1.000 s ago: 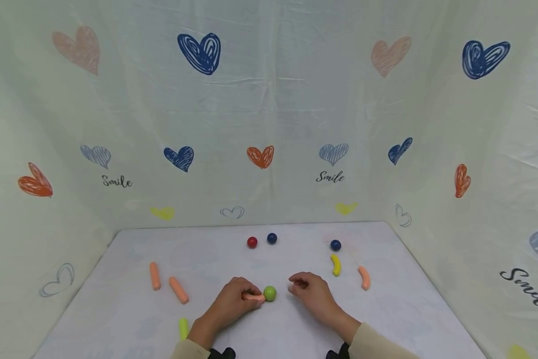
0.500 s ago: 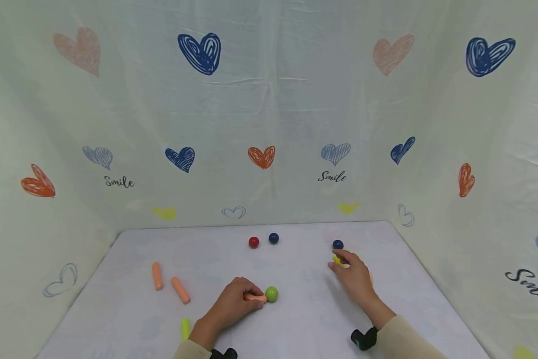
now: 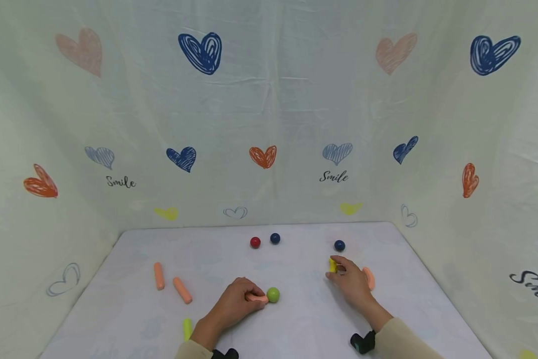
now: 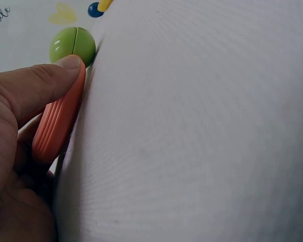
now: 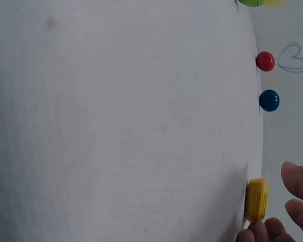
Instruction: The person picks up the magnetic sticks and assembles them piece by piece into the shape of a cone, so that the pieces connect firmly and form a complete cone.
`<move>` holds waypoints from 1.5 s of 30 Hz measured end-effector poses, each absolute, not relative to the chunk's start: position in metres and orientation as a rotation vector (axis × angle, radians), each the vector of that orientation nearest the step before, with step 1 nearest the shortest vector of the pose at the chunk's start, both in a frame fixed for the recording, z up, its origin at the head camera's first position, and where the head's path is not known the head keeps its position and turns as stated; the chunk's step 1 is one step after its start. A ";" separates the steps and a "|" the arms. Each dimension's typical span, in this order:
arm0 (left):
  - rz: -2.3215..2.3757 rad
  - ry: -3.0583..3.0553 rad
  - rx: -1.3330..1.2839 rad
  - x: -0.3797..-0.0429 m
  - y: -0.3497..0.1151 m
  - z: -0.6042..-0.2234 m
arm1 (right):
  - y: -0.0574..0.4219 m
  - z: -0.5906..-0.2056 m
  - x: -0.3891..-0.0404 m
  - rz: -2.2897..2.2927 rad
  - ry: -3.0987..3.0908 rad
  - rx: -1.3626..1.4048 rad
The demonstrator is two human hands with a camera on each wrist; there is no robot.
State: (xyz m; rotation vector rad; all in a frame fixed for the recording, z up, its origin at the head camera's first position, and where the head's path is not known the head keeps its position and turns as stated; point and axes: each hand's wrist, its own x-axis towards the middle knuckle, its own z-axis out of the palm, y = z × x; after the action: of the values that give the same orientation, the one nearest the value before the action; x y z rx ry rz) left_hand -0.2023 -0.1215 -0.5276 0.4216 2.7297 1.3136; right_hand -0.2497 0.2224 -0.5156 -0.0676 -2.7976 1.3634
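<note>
In the head view my left hand (image 3: 236,301) pinches a curved orange ribbed stick (image 3: 257,298) low at the white table, its thumb along it in the left wrist view. The stick's end meets a green ball (image 3: 272,294), which shows a seam line in the left wrist view (image 4: 70,44). My right hand (image 3: 353,285) is at a curved yellow ribbed stick (image 3: 332,266). In the right wrist view, fingers touch one end of the yellow stick (image 5: 257,199), while the thumb stands apart from it. Beside that hand lies another curved orange stick (image 3: 368,278), partly hidden.
At the back of the table (image 3: 295,324) stand a red ball (image 3: 255,243), a blue ball (image 3: 275,238) and another blue ball (image 3: 339,245). Two straight orange sticks (image 3: 159,276) lie on the left. A lime stick (image 3: 187,329) is near the left sleeve. A heart-printed curtain (image 3: 269,99) surrounds the table.
My right hand has moved right and away from the green ball to the yellow stick, which has shifted a little left and nearer. The left hand keeps its pinch on the orange stick.
</note>
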 end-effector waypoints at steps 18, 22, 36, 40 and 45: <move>1.322 2.715 0.424 -0.201 -0.123 -0.528 | 0.225 -0.510 -0.270 1.271 -3.009 0.111; 1.325 2.710 0.436 -0.202 -0.124 -0.528 | 0.224 -0.508 -0.271 1.240 -3.028 0.102; 1.311 2.709 0.447 -0.205 -0.123 -0.529 | 0.224 -0.520 -0.273 1.199 -2.991 0.157; 1.306 2.710 0.434 -0.206 -0.123 -0.531 | 0.223 -0.522 -0.270 1.250 -2.953 0.148; 1.303 2.709 0.424 -0.207 -0.123 -0.532 | 0.217 -0.518 -0.265 1.357 -2.914 0.138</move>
State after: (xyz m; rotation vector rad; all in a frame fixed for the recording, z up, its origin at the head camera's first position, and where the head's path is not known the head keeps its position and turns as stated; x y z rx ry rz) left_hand -0.2068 -0.1234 -0.5323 0.4244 2.7093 1.3026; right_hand -0.2651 0.2171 -0.5183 0.1380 -2.9142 1.3569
